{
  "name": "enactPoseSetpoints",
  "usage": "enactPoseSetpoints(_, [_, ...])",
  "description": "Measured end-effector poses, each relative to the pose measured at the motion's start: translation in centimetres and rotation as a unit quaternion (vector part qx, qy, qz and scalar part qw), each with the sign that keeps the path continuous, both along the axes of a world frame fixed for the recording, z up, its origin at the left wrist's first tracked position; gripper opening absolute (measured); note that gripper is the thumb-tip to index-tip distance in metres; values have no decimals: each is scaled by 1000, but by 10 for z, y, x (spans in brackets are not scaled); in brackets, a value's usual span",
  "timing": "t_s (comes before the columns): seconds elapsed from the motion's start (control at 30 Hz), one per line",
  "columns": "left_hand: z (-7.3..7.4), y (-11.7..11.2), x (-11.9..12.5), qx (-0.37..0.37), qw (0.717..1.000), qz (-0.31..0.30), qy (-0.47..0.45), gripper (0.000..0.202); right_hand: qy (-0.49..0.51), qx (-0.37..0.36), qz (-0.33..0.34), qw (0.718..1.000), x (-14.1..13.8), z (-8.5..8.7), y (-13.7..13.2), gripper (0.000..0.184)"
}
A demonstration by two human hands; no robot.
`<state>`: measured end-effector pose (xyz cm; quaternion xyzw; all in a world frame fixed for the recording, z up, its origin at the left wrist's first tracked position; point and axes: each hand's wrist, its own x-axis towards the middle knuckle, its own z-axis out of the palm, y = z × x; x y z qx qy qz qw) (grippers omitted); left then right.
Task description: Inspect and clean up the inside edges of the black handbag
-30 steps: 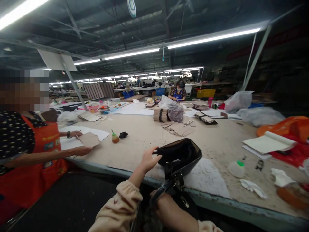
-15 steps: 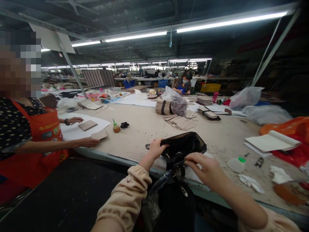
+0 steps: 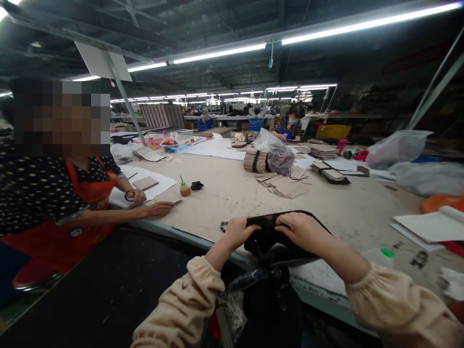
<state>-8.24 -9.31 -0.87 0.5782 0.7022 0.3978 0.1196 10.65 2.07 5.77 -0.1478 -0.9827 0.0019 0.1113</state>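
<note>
A black handbag (image 3: 268,251) lies open at the table's near edge, its mouth facing me and part of it hanging below. My left hand (image 3: 237,232) is closed on the bag's left rim, thumb on the inside. With fingers bent over the far rim, my right hand (image 3: 302,233) pinches the dark lining (image 3: 267,231) a short way to the right. Clear plastic wrap (image 3: 250,279) hangs at the bag's near side, close to metal fittings. How deep the fingertips reach inside is hidden.
On the left a co-worker in an orange apron (image 3: 90,193) handles flat panels. Farther back are a glue bottle (image 3: 184,189), a banded stack of brown pieces (image 3: 255,161) and loose strips (image 3: 282,184). A green-capped bottle (image 3: 387,253) and paper sheets (image 3: 424,226) lie to the right.
My right hand has moved from the bag's near side up to its far rim and lining. My left hand keeps its hold. The view has swung left, and the co-worker leans farther in.
</note>
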Motion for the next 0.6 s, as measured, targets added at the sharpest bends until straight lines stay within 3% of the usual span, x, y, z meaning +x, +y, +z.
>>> enactPoseSetpoints(0.13, [-5, -11, 5, -5, 999, 6, -46, 19, 17, -43, 5, 999, 1, -8, -11, 17])
enactPoseSetpoints(0.27, [-10, -8, 10, -1, 998, 24, -62, 19, 23, -33, 7, 999, -6, -14, -14, 19])
enactPoseSetpoints(0.47, [-3, -5, 13, 48, 993, -3, -104, 27, 21, -9, -34, 999, -8, -9, -10, 21])
enactPoseSetpoints(0.6, [-4, 2, 14, 61, 989, -6, -135, 21, 23, -10, -58, 998, -6, -7, -7, 24])
